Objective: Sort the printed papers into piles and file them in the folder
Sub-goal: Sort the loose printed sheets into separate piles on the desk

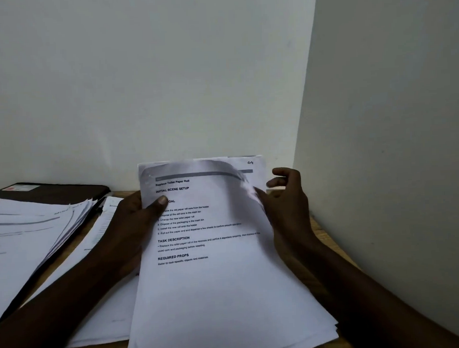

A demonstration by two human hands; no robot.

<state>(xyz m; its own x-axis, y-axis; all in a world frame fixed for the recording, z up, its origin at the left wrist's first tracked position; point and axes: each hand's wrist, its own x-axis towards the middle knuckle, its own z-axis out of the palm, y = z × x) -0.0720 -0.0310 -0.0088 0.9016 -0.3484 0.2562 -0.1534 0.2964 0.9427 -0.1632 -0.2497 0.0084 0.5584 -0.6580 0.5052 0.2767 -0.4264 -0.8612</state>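
Gripping the stack point(215, 293) with the left hand point(136, 225) works, peel only that curling sheet point(244, 181) slowly, can't tell if the right hand point(287, 200) pinches it

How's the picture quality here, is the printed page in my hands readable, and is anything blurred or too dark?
Head view: dim light, yet headings on the held stack read clearly. Head view: its curled corner beside the right hand is smeared. Head view: the left hand is nearly black, the fanned pile soft.
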